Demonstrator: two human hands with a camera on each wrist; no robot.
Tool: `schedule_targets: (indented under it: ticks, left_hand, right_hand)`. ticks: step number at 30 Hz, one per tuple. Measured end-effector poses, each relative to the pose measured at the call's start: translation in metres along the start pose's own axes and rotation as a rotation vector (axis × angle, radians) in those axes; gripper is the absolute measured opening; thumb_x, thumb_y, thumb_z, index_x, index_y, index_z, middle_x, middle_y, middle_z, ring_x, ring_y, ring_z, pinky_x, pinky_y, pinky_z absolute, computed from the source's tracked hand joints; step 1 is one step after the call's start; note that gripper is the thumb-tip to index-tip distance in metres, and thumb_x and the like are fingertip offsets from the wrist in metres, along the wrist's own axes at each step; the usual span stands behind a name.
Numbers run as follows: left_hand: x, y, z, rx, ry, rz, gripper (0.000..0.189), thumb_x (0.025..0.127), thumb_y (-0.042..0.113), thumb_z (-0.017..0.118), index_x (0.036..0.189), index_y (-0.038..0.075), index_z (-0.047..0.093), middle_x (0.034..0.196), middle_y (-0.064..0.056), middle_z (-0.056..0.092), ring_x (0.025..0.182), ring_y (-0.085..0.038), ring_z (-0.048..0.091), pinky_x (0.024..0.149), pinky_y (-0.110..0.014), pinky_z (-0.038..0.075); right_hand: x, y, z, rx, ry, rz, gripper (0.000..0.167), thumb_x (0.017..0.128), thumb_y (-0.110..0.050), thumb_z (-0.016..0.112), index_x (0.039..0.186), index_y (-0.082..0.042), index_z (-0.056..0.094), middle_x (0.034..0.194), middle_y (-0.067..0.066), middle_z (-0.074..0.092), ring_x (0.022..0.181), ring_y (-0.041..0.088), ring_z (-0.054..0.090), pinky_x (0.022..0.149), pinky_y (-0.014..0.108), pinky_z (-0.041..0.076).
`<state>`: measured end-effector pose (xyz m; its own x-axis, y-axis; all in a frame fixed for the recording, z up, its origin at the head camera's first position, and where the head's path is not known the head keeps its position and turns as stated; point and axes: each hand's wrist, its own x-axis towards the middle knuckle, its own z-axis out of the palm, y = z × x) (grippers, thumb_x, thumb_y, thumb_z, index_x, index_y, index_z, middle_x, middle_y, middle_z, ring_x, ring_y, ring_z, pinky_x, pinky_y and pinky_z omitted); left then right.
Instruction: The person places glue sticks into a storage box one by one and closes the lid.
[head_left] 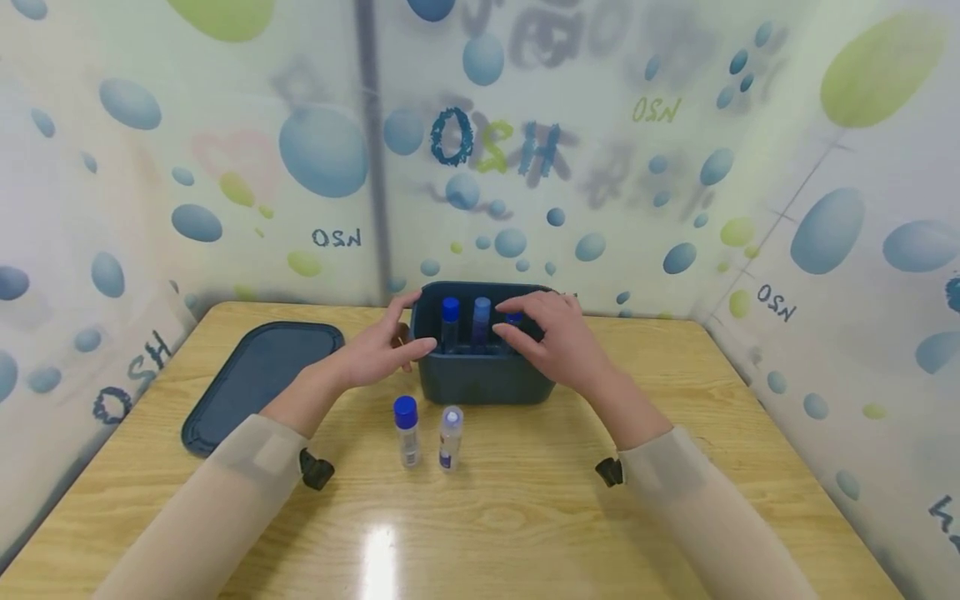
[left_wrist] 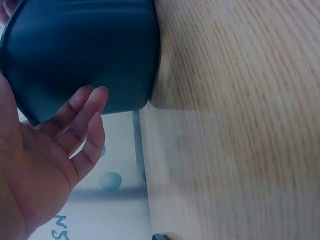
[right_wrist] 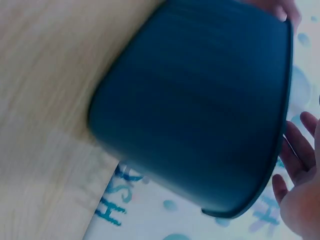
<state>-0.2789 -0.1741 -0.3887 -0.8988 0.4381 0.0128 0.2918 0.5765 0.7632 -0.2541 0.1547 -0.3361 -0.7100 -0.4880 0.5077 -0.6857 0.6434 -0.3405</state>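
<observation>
A dark blue rectangular bin [head_left: 487, 382] stands on the table, holding a blue-capped bottle [head_left: 450, 312], a bottle with a lighter blue top [head_left: 482, 315] and another blue cap [head_left: 513, 318] at the right. My left hand [head_left: 375, 348] is at the bin's left side, thumb by the rim; in the left wrist view its fingers [left_wrist: 82, 115] are loosely bent beside the wall. Over the right rim is my right hand [head_left: 555, 337], with thumb and forefinger spread near the rightmost cap. Whether they touch that cap is unclear. The right wrist view shows relaxed fingers [right_wrist: 300, 145] by the rim.
In front of the bin stand a clear bottle with a blue cap [head_left: 406, 429] and a clear bottle with a whitish top [head_left: 451, 437]. A dark blue lid [head_left: 258, 375] lies at the left of the wooden table [head_left: 510, 533]. Patterned curtains [head_left: 637, 192] surround the table.
</observation>
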Motion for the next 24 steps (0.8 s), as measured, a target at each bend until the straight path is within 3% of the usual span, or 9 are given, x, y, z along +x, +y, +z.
schedule_targets:
  ticks: [7,11,18,24]
  left_hand:
    - [0.000,0.001,0.000,-0.001,0.004,0.000,0.096,0.107,0.064,0.061,0.176,0.036,0.001,0.106,-0.011,0.073,0.096,-0.034,0.074,0.083,-0.040,0.057]
    - [0.000,0.001,0.000,-0.003,0.004,0.004,0.095,0.107,0.063,0.062,0.176,0.035,0.001,0.106,-0.012,0.073,0.096,-0.035,0.073,0.084,-0.040,0.056]
    - [0.000,0.001,0.000,-0.010,0.001,0.007,0.096,0.107,0.062,0.062,0.176,0.035,0.001,0.106,-0.013,0.073,0.097,-0.037,0.073,0.084,-0.040,0.057]
    - [0.001,0.000,0.000,-0.017,0.000,0.013,0.095,0.108,0.061,0.062,0.176,0.036,0.001,0.106,-0.013,0.073,0.096,-0.037,0.073,0.084,-0.041,0.057]
  right_hand:
    - [-0.022,-0.020,0.007,0.025,-0.013,-0.166,0.030,0.100,-0.025,0.082,0.129,-0.016,0.077,0.122,0.003,0.079,0.123,0.028,0.070,0.112,0.060,0.043]
    - [-0.032,-0.029,0.012,0.033,-0.026,-0.221,0.032,0.097,-0.026,0.085,0.127,-0.016,0.077,0.121,0.001,0.079,0.122,0.026,0.069,0.106,0.055,0.046]
    - [-0.046,-0.043,0.022,0.092,-0.091,-0.261,0.035,0.097,-0.023,0.085,0.130,-0.017,0.077,0.122,-0.002,0.078,0.119,0.020,0.069,0.103,0.045,0.054]
    - [-0.052,-0.051,0.027,0.230,-0.207,-0.254,0.040,0.100,-0.019,0.082,0.139,-0.018,0.074,0.128,-0.003,0.077,0.123,0.017,0.067,0.108,0.038,0.056]
